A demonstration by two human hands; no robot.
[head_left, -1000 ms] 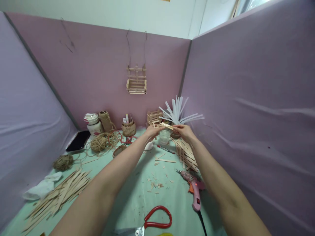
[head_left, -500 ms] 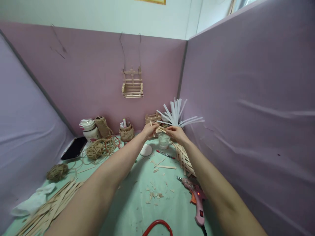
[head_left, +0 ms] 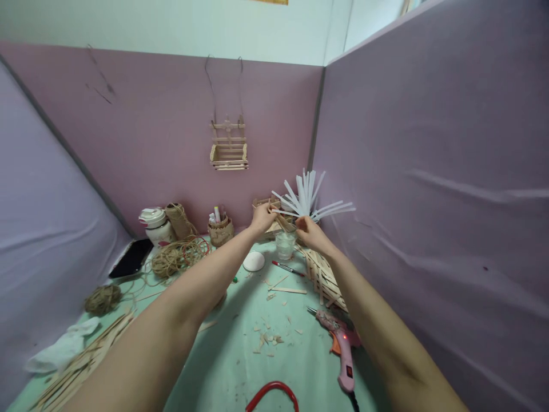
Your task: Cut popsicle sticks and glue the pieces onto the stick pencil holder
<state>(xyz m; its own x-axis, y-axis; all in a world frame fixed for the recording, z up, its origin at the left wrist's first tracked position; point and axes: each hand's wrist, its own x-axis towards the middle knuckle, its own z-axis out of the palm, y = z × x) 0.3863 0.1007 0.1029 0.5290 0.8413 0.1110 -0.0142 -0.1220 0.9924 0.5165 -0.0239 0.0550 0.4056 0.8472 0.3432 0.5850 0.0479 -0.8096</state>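
Sticks now angled down over the cup, and it looks like the left hand has them

So the change in the last half second is small but kinda notable. The thin wooden sticks (head_left: 283,222) were stretched nearly level between both hands, and now they slope down to the right from the left hand (head_left: 262,218), above the clear cup (head_left: 285,246). Left fingers are pinched together on the upper end. The right hand (head_left: 311,233) is just beside the lower end with its fingers curled in, but honestly I can't tell if it's gripping anything or only touching. The hands are a bit further apart too

My read: the left pinch is doing most of the holding, so the low end could swing or bump the cup if the right fingers really are off it

Around them, the fan of white strips (head_left: 305,194) stands right behind the right hand, and a slatted wooden piece (head_left: 261,202) sits behind the left one. Nearer on the green desk (head_left: 253,377) there's a red-tipped pen or brush (head_left: 288,268), a white disc (head_left: 254,261), a single loose stick (head_left: 289,290), and the pink glue gun (head_left: 343,349) lying with its red light on, near the stick pile (head_left: 323,277)
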